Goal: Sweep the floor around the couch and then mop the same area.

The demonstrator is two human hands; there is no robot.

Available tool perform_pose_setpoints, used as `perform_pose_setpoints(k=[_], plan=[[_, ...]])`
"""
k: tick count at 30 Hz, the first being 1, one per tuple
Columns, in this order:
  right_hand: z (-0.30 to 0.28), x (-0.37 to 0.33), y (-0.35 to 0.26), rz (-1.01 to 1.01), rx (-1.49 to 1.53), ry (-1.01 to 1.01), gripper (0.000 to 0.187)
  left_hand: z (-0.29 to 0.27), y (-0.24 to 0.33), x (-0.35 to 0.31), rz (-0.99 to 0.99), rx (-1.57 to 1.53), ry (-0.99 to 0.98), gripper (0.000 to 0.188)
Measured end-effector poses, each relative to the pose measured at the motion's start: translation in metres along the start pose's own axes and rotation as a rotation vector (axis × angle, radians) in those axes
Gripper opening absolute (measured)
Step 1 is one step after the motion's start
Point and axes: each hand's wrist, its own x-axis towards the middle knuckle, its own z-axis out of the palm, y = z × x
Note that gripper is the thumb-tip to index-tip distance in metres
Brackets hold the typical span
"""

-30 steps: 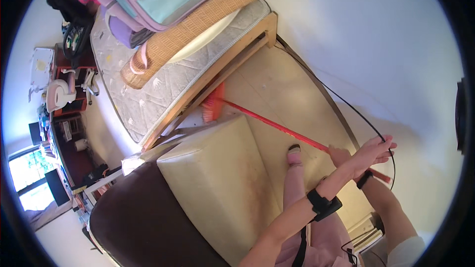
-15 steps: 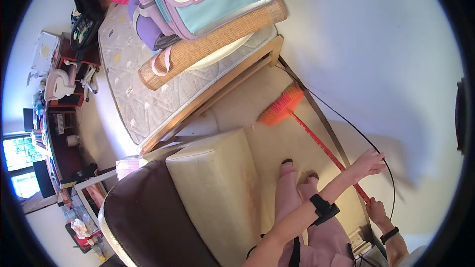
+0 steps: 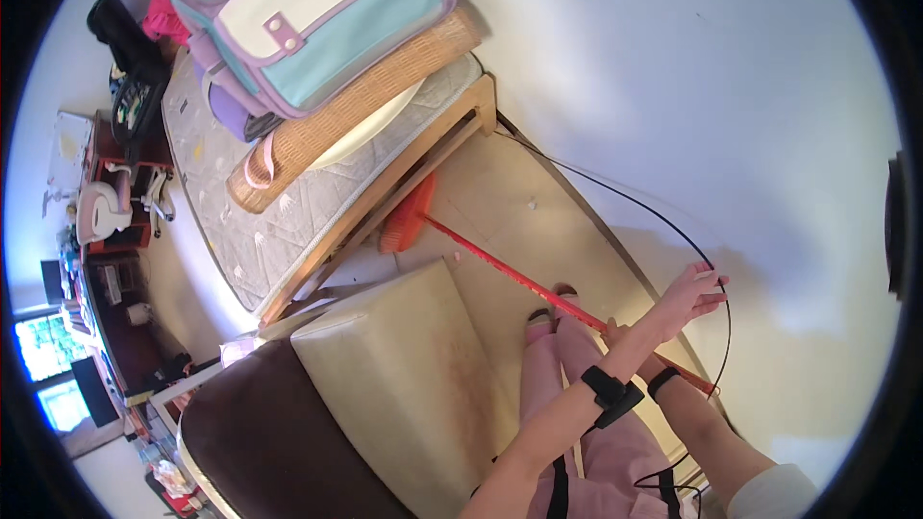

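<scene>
An orange-bristled broom (image 3: 490,262) with a long red handle slants across the floor, its head at the lower edge of the bed frame. My right hand (image 3: 616,333) is closed around the handle, partly hidden behind my left forearm. Reaching across to the right, my left hand (image 3: 694,296) pinches a thin black cable (image 3: 663,216) between thumb and fingers, away from the wall. The cable runs from the bed's corner past my hand and down toward my legs. A small pale scrap (image 3: 533,205) lies on the tiled floor.
A wooden bed frame (image 3: 385,168) bears a mattress, a rolled straw mat (image 3: 356,106) and a teal-and-lilac backpack (image 3: 375,24). A cream-and-brown padded chair (image 3: 394,346) stands close on my left. The white wall (image 3: 798,231) rises on my right. A desk and white chair (image 3: 104,211) are far left.
The broom head has swept left from beside the wall to the bed's edge. My right hand has moved left with the handle, behind my left forearm. My left hand still has the cable.
</scene>
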Motion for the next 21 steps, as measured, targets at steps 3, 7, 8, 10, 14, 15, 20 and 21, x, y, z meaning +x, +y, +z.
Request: perform_pose_setpoints(k=[3, 7, 8, 10, 14, 15, 20, 21], plan=[[0.015, -0.043, 0.023, 0.098, -0.015, -0.088, 0.022, -0.002, -0.015, 0.009, -0.032, 0.003, 0.012, 0.032], [0.024, -0.124, 0.060, 0.347, -0.139, -0.188, 0.021, -0.004, -0.031, 0.023, -0.075, -0.019, 0.056, 0.033], [0.027, -0.150, 0.074, 0.369, -0.140, -0.178, 0.020, -0.002, -0.033, 0.027, -0.086, -0.004, 0.053, 0.034], [0.025, -0.197, 0.093, 0.438, -0.171, -0.175, 0.018, 0.002, -0.033, 0.033, -0.102, 0.015, 0.044, 0.034], [0.007, -0.244, 0.105, 0.388, -0.038, -0.085, 0.016, 0.002, -0.028, 0.042, -0.134, 0.085, 0.061, 0.034], [0.005, -0.248, 0.108, 0.360, 0.038, -0.055, 0.016, 0.005, -0.028, 0.042, -0.163, 0.110, 0.066, 0.034], [0.000, -0.201, 0.106, 0.228, 0.138, -0.011, 0.019, 0.021, -0.010, 0.034, -0.054, -0.056, -0.014, 0.034], [-0.001, -0.180, 0.101, 0.173, 0.136, 0.020, 0.020, 0.023, -0.003, 0.033, -0.008, -0.106, -0.072, 0.034]])
